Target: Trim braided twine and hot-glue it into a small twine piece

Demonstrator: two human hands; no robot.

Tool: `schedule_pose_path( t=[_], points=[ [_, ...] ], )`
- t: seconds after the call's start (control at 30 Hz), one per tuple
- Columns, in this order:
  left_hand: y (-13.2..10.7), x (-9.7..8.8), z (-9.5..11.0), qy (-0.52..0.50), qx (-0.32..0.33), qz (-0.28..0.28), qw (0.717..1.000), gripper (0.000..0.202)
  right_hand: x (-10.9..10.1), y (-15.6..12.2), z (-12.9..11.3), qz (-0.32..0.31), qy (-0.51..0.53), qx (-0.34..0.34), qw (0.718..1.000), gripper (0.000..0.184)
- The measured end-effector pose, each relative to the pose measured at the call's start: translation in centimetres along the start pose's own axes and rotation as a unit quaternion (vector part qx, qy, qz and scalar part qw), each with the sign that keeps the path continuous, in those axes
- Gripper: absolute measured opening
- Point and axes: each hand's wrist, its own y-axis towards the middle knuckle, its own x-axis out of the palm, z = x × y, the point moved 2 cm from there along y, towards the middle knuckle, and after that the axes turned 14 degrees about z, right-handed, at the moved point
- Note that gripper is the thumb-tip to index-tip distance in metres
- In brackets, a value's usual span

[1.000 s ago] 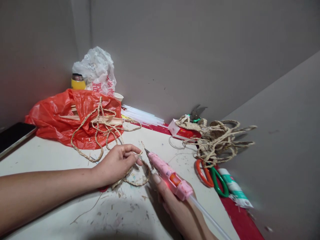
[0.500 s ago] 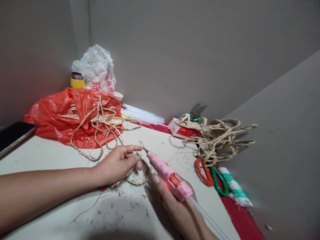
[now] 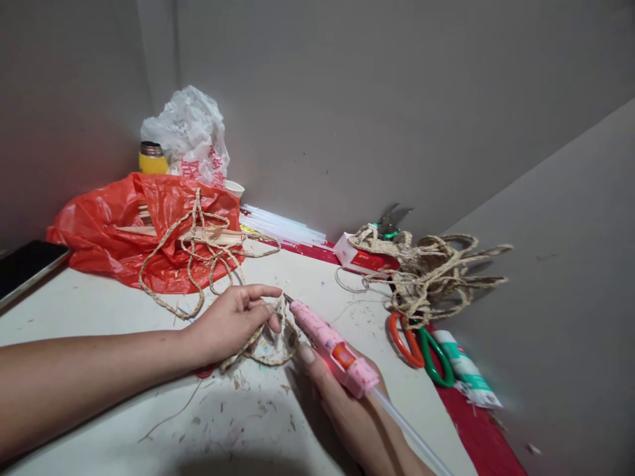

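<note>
My right hand (image 3: 342, 410) is wrapped round a pink glue gun (image 3: 322, 334), with a clear glue stick (image 3: 404, 423) coming out of its back end. The gun's metal nozzle points up and left, close to the index fingertip of my left hand (image 3: 238, 317). That index finger is stretched out, while the thumb and other fingers are closed on a braided straw cord (image 3: 272, 360). The cord curves in a loop on the white table beneath my hands. A frayed strand of it stands up beside the nozzle; whether they touch I cannot tell.
A red plastic bag (image 3: 109, 231) with more cord lies at back left, near a phone (image 3: 30, 268) and a yellow jar (image 3: 151, 158). Glue sticks (image 3: 282, 226) lie along the back. At right are a cord bundle (image 3: 431, 277), orange-and-green handles (image 3: 434, 357) and a white-green roll (image 3: 466, 370).
The frayed cord end that stood up between my left index finger and the nozzle now sits lower. The nozzle has shifted slightly left, nearer my fingertip. My grip on the glue gun is unchanged.
</note>
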Motion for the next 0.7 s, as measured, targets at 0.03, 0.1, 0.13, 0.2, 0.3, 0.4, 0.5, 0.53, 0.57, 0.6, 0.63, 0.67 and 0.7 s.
schedule_pose_path(
  t=[0.03, 0.1, 0.13, 0.2, 0.3, 0.4, 0.5, 0.53, 0.57, 0.6, 0.63, 0.67, 0.7],
  points=[
    [0.03, -0.01, -0.02, -0.002, 0.001, -0.001, 1.000, 0.041, 0.03, 0.02, 0.00, -0.008, 0.000, 0.009, 1.000, 0.045],
    [0.06, -0.01, 0.00, -0.003, 0.005, -0.005, 1.000, 0.040, 0.05, 0.07, 0.05, -0.021, -0.004, 0.026, 0.999, 0.044],
    [0.05, 0.00, 0.02, -0.002, 0.006, -0.007, 1.000, 0.039, 0.01, 0.10, 0.09, -0.018, -0.008, 0.029, 0.999, 0.044],
    [0.01, 0.03, 0.10, 0.001, 0.003, -0.009, 1.000, 0.039, -0.06, 0.11, 0.18, -0.014, -0.016, 0.030, 0.999, 0.041],
    [-0.10, 0.07, 0.27, 0.005, -0.004, -0.010, 1.000, 0.038, -0.14, 0.13, 0.26, -0.009, -0.026, 0.019, 0.999, 0.038],
    [-0.19, 0.11, 0.44, 0.007, -0.006, -0.014, 1.000, 0.036, -0.21, 0.22, 0.17, 0.001, -0.030, 0.008, 1.000, 0.036],
    [-0.21, 0.14, 0.56, 0.008, -0.011, -0.017, 1.000, 0.036, -0.25, 0.33, -0.05, 0.005, -0.029, 0.012, 0.999, 0.038],
    [-0.20, 0.15, 0.59, 0.008, -0.014, -0.016, 1.000, 0.035, -0.25, 0.35, -0.13, 0.003, -0.029, 0.017, 0.999, 0.039],
    [-0.20, 0.16, 0.62, 0.009, -0.015, -0.016, 1.000, 0.035, -0.25, 0.37, -0.20, 0.000, -0.029, 0.022, 0.999, 0.040],
    [-0.20, 0.17, 0.63, 0.009, -0.016, -0.016, 1.000, 0.035, -0.26, 0.37, -0.26, -0.001, -0.028, 0.026, 0.999, 0.042],
    [-0.20, 0.17, 0.64, 0.009, -0.015, -0.016, 1.000, 0.035, -0.27, 0.37, -0.30, 0.000, -0.027, 0.027, 0.999, 0.042],
    [-0.20, 0.17, 0.62, 0.008, -0.015, -0.016, 1.000, 0.035, -0.28, 0.37, -0.32, -0.001, -0.027, 0.028, 0.999, 0.042],
    [-0.19, 0.16, 0.60, 0.006, -0.014, -0.016, 1.000, 0.035, -0.28, 0.36, -0.30, -0.002, -0.029, 0.028, 0.999, 0.042]
  ],
)
